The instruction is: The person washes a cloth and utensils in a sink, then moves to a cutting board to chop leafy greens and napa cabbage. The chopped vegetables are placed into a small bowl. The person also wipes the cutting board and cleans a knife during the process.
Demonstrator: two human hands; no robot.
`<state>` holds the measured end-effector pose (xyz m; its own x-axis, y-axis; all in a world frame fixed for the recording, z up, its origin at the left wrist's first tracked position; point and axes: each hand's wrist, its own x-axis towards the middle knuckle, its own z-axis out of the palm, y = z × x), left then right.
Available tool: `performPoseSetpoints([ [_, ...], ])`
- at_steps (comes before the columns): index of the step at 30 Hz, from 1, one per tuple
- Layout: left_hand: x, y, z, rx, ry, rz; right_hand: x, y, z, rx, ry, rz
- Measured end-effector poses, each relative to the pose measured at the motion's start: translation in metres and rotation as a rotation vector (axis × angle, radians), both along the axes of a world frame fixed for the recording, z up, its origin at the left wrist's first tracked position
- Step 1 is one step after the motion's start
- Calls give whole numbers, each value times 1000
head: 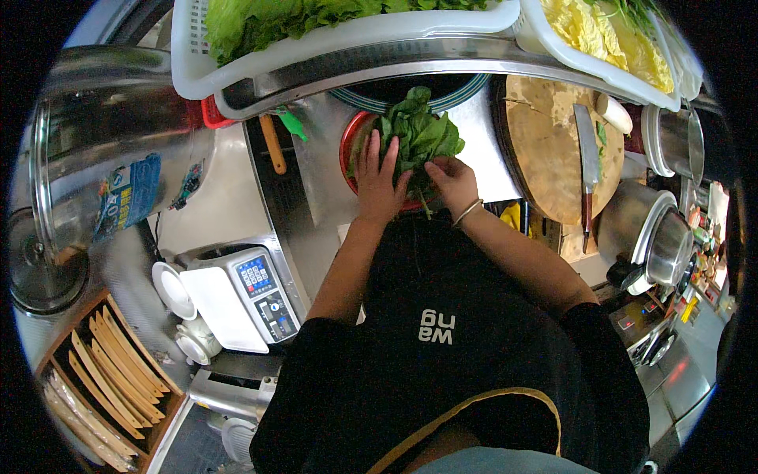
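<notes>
A bunch of dark green leafy vegetables (423, 130) lies heaped over a round red basin (347, 142), close in front of my body. My left hand (379, 172) rests on the near left side of the bunch, fingers spread over the leaves and thumb turned inward against them. On the right, my right hand (455, 181), with a bangle (468, 212) at its wrist, pinches the near edge of the bunch between thumb and fingers. A thin stem hangs down between the hands. The leaves hide most of the basin's inside.
Beyond stands a dark blue-rimmed basin (408, 92), under white baskets (355, 41) of lettuce and cabbage. To the right, a cleaver (586, 148) and a white radish (614, 112) lie on a round wooden chopping block (539, 148). A digital scale (225, 308) sits at left.
</notes>
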<state>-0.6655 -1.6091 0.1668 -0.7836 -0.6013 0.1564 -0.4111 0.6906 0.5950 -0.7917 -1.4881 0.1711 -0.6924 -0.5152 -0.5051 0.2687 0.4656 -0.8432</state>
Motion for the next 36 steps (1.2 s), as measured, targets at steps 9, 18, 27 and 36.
performPoseSetpoints([
  [9,18,3,-27,48,-17,33,-33,3,-44,-69,-261,-122],
  [18,6,5,-11,100,-173,-324,-5,73,-48,178,37,-55],
  [27,-51,4,24,183,-24,-448,-82,59,-20,200,151,-203],
  [36,-56,18,32,185,24,-370,-94,38,-7,-66,-250,-239],
])
